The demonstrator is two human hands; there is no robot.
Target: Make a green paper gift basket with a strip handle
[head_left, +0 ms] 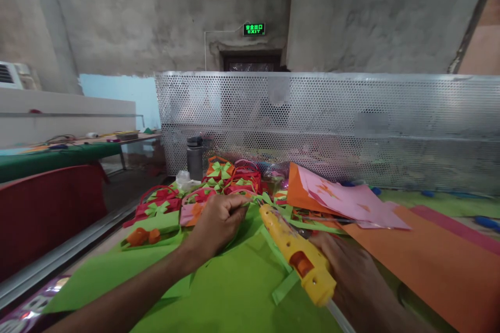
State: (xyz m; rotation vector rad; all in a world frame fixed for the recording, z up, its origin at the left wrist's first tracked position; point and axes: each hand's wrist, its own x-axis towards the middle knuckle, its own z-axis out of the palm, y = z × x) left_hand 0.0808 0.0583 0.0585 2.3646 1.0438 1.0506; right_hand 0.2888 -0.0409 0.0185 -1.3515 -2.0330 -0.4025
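My right hand (353,276) grips a yellow glue gun (299,255) with an orange trigger, its nozzle pointing up and left toward my left hand. My left hand (219,221) is closed, pinching a thin green paper strip (250,203) just ahead of the nozzle. Both hands hover over a green paper sheet (230,296) on the table. Behind them lie several small red and pink paper baskets with green bows (160,208).
Pink paper (347,200) and orange paper (437,260) sheets lie to the right. A dark bottle (194,157) stands at the back by a perforated metal screen (332,125). A red chair (47,208) is on the left, a green-covered table (58,153) beyond it.
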